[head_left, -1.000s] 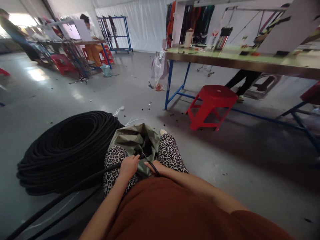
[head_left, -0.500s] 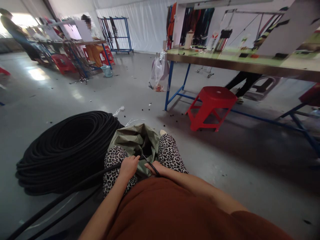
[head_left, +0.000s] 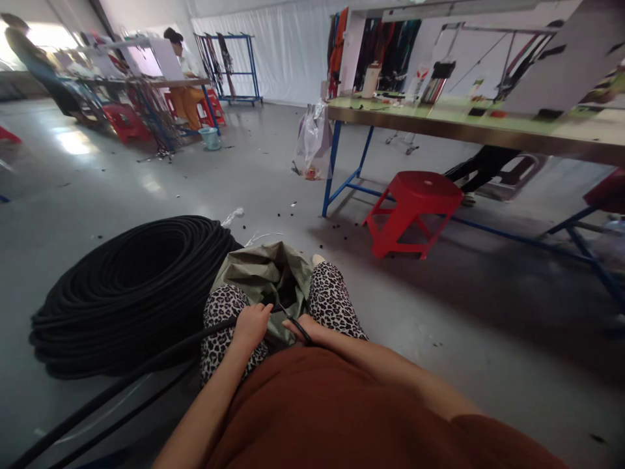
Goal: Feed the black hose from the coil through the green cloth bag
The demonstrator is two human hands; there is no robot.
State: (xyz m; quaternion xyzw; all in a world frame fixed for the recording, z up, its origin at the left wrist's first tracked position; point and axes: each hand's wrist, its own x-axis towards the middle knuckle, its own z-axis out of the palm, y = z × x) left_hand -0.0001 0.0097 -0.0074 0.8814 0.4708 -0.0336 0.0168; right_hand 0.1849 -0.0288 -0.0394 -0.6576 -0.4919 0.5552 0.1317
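Over the lap, left hand (head_left: 251,324) grips black tubing (head_left: 146,365); right hand (head_left: 305,327) pinches scissors (head_left: 294,322).

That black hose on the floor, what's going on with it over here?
A seated person holds a black hose across their lap. The left hand grips it, and the right hand holds a thin dark tool, maybe scissors, at its end. Right under the hands, an open green bag sits between the knees. The hose seems to run from the big coil on the floor to their left. A red stool stands by a long table.
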